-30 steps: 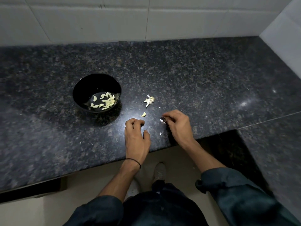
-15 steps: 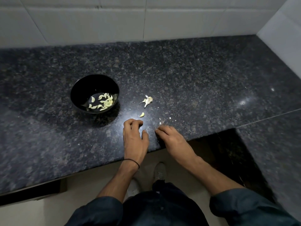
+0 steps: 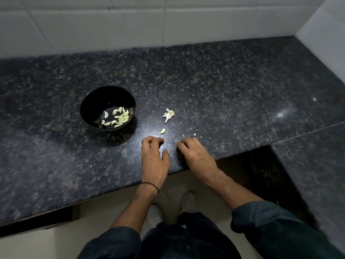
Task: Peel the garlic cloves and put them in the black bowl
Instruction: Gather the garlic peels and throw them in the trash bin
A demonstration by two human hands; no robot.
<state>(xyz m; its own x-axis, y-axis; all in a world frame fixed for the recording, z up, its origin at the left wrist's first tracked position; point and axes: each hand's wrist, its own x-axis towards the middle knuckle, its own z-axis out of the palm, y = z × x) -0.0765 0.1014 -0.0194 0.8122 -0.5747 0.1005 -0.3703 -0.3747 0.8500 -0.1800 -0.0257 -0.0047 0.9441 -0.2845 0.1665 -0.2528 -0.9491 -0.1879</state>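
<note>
Glossy speckled granite counter (image 3: 224,86); glossy black bowl (image 3: 93,101).

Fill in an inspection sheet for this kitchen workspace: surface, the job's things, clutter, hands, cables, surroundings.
Surface: dark speckled counter, glossy.
Job's things: black bowl holding peeled cloves; one loose clove and a garlic remnant lie on the counter to its right.
Clutter: small pale flecks near the front edge.
Hands: left hand rests on the counter, fingers curled, nothing seen in it; right hand likewise, any hold hidden.
Cables: nothing seen.
Surroundings: white tiled wall behind; pale floor and shoes below.
</note>
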